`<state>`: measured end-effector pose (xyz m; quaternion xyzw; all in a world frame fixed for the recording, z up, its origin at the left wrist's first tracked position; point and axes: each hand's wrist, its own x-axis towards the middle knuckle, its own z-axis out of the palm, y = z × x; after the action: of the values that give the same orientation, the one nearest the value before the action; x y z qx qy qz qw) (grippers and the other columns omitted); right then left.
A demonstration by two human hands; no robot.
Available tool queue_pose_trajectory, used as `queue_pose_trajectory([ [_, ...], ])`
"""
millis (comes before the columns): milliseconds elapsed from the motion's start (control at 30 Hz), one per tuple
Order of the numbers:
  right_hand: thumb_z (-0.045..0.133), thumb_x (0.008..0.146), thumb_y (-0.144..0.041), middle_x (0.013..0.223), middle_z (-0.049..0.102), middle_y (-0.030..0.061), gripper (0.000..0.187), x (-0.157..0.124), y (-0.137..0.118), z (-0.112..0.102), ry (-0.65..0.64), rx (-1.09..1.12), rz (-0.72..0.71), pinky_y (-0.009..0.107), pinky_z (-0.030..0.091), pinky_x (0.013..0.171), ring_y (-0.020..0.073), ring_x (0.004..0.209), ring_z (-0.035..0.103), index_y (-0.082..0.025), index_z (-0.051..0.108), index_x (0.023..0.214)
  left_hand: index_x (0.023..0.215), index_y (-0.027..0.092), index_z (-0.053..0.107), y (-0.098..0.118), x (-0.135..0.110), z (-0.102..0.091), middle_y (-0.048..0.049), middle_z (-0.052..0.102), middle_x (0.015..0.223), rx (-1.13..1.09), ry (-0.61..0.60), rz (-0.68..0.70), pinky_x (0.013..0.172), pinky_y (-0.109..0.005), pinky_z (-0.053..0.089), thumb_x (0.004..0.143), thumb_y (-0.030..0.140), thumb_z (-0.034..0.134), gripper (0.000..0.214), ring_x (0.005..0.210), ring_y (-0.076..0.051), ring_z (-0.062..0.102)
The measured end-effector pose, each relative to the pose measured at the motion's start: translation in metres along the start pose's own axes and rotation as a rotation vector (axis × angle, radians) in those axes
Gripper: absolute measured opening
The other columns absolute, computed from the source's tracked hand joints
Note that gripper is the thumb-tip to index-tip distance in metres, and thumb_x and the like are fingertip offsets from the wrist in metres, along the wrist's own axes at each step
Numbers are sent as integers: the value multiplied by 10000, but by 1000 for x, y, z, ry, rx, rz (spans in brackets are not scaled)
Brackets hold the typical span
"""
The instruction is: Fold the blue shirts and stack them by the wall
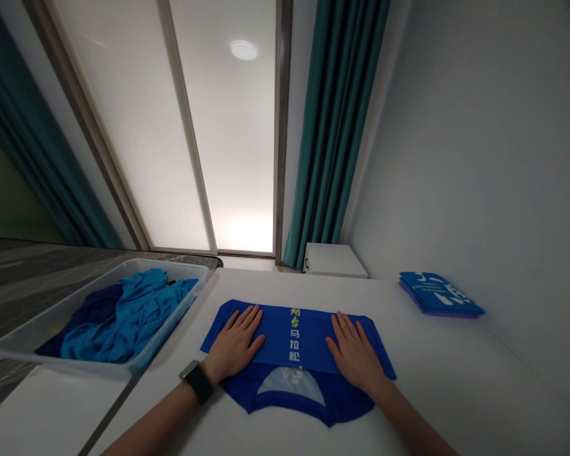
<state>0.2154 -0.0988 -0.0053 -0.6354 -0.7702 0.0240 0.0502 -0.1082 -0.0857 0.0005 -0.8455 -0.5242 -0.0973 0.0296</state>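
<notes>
A blue shirt (294, 345) with yellow lettering lies partly folded on the white table (456, 380) in front of me. My left hand (235, 345) rests flat on its left part, fingers stretched out, with a dark watch on the wrist. My right hand (356, 354) lies flat on the right part, fingers spread. Neither hand grips the cloth. A white patch shows on the lower layer of the shirt near me.
A clear plastic bin (38, 329) with crumpled blue clothes (123, 316) stands at the left. A stack of folded blue shirts (439, 294) lies at the right by the wall. A small white cabinet (335, 259), teal curtains and a frosted sliding door are behind.
</notes>
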Motion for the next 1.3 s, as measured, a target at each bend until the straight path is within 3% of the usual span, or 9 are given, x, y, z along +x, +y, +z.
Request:
queue_pose_trajectory([
  [233,205,986,-521,1583,254,137,690,4,7,4,10,1,-27,486,104,1200,244,1477,180,-91,301,1517,1505,191,363,9,-4,3,-93,352,1553,-10,17,-34,1174,-491,246,1003,484,334,582,1436,-272,322],
  [367,245,986,-470,1586,266,131,631,10,15,4,22,15,-64,494,119,1193,250,1475,189,-134,325,1514,1498,210,372,3,-1,4,-96,364,1551,-41,-3,-28,1176,-487,229,994,468,365,567,1435,-270,322],
  [500,346,955,-350,1556,345,130,565,24,23,-8,28,-1,-160,503,144,1181,262,1449,260,-169,379,1489,1472,214,400,-12,22,-13,-107,434,1509,-84,-48,38,1167,-474,242,966,392,434,538,1407,-265,362],
  [600,407,921,-282,1464,469,146,549,40,26,-23,-45,5,-213,474,216,1153,267,1358,402,-162,429,1456,1399,212,487,-21,48,-32,-111,569,1354,-115,-147,92,1079,-426,374,933,325,476,480,1262,-267,510],
  [800,519,885,-284,1220,626,149,403,70,31,-45,-180,26,-167,403,373,985,292,1150,541,-160,601,1259,1089,230,655,-41,81,-51,-100,664,1098,-130,-322,64,949,-398,444,879,270,521,252,1040,-273,620],
  [1000,530,893,-289,1080,691,98,217,82,50,-50,-285,99,-148,286,421,832,214,973,623,-182,668,1021,908,232,641,-73,82,-52,-51,696,874,-203,-425,5,747,-324,486,862,397,539,200,813,-238,650],
  [1300,534,879,-334,938,722,106,247,91,83,-46,-345,144,-70,293,420,752,224,858,638,-164,713,864,793,214,644,-96,71,-55,-60,699,849,-306,-499,-20,719,-306,456,870,523,461,367,791,-233,635],
])
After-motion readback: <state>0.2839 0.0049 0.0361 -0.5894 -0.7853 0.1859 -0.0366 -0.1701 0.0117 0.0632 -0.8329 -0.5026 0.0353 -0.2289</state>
